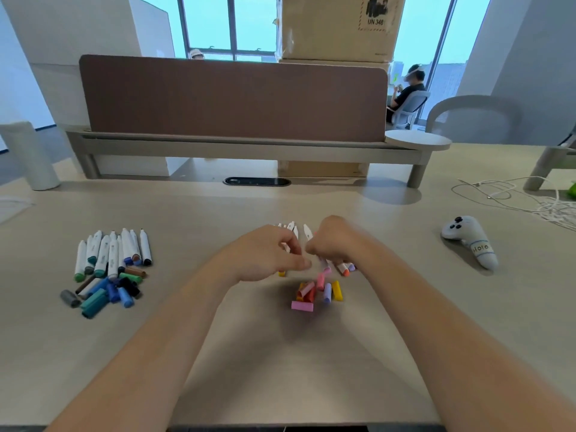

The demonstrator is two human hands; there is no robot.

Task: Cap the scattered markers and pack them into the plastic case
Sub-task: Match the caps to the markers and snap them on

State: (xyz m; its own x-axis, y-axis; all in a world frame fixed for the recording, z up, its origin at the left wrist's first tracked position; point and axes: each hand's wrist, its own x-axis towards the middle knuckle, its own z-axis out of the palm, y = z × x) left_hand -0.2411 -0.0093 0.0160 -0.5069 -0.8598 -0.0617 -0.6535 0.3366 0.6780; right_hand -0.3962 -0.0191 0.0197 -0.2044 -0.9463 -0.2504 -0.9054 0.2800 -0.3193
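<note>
Where the desk (193, 213) runs off to my left, a white roll (35, 157) stands upright near the far edge. Nearer me on that side lies a bunch of white-bodied markers (112, 249), side by side, their uncapped tips pointing toward me. Just in front of those tips sits a heap of loose caps (101, 294) in blue, teal, grey, black and brown, some touching the marker tips.

At the middle, my left hand (265, 254) hovers palm down, fingers curled and thumb stretched toward the right. Something white shows between the fingers, but with the blur I cannot tell whether I grip it. My right hand (336, 241) is just beside it, knuckles up and fingers curled under; whether it holds a marker I cannot tell either.

Both hands cover a second bunch of markers (291, 226), white ends poking out beyond my knuckles and orange tips showing below my right hand. Nearer me lie the warm-coloured caps (313, 293), pink, orange, yellow and lilac, piled together.

Well off to the right, a white controller (470, 241) rests on the desk, and beyond it a tangled white cable (530, 199).
</note>
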